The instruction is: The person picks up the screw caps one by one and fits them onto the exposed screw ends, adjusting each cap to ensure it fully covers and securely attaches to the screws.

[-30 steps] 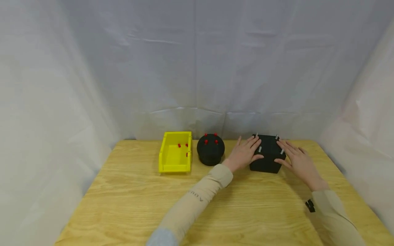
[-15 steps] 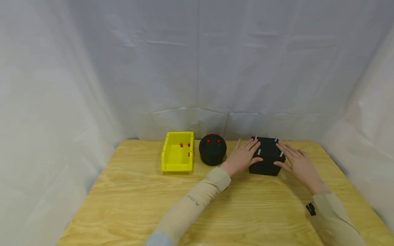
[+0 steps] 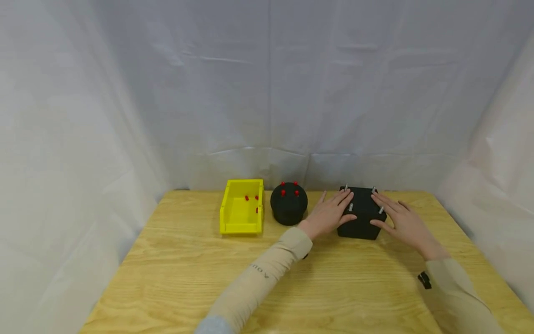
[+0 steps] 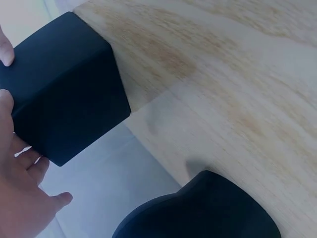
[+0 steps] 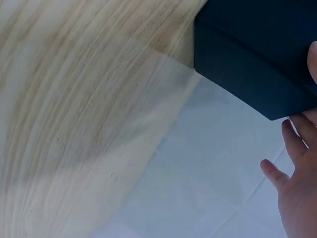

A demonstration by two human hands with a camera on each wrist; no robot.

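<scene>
Head view shows the pale wooden plank table point(image 3: 292, 283) under everything, with white cloth hung behind and at both sides. On it, between the two hands, stands the black square block with short metal pins at its top corners point(image 3: 361, 218), toward the far right of the table. The left hand point(image 3: 329, 213) lies against the block's left side with fingers nearly straight and spread, fingertips on the top edge and thumb on the near face; the right hand point(image 3: 400, 222) mirrors it on the right side, fingers likewise flat and spread, pressing and not curled round anything. The block looks stiff, solid and matte, probably fairly heavy and not slippery; a flat squeeze on its two opposite side walls, below the pins, seems the sound place to take hold. Just beyond the left hand's little finger sits the black round domed block studded with red pegs point(image 3: 289, 204), and farther left of that the yellow plastic open bin point(image 3: 242, 212) holding a few small red pegs point(image 3: 246, 198). Compared with half a second ago, hands and block sit almost unchanged; the right hand has crept slightly farther onto the block.
</scene>
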